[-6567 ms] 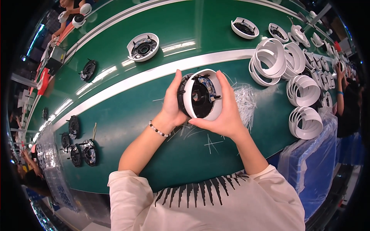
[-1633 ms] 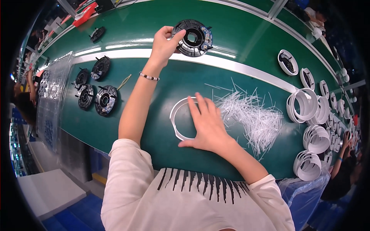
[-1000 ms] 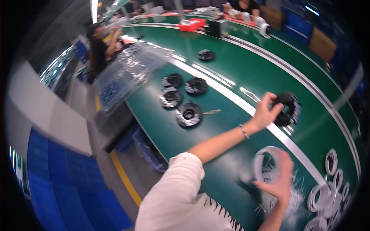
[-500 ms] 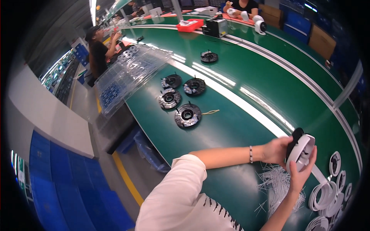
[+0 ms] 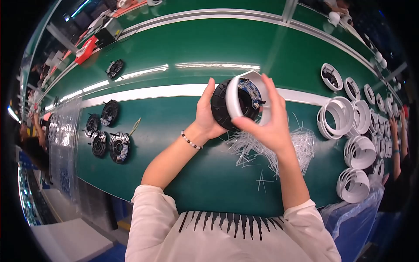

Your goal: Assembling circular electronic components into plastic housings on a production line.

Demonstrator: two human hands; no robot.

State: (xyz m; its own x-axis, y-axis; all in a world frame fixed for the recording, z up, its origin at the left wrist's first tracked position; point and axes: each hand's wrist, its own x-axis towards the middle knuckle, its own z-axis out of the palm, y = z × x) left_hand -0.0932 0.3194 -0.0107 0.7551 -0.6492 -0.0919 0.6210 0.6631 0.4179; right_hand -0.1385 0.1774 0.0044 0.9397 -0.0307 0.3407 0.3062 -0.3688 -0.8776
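Note:
In front of me, over the middle of the green table, my left hand (image 5: 205, 117) grips a black round base (image 5: 221, 108) by its left edge, thumb pointing up. My right hand (image 5: 275, 124) has its fingers and thumb wrapped around a white plastic ring housing (image 5: 233, 99). The ring stands tilted against the right side of the base. Through its opening shows a blue circuit board (image 5: 249, 91) with black parts around a central hole. Whether ring and base are fastened together I cannot tell. Below the hands lies a loose heap of thin white strips (image 5: 301, 146).
On the left lie several black round bases with boards (image 5: 119, 147), one with a yellowish wire (image 5: 136, 125). Beyond them is a clear plastic tray (image 5: 65, 144). Stacked white rings (image 5: 336, 117) line the right side. One more base (image 5: 115, 69) sits on the far belt (image 5: 209, 46).
The view has swung right, so the hands now appear in the middle. Both hands still hold the white ring and black base, now turned so the circuit board shows.

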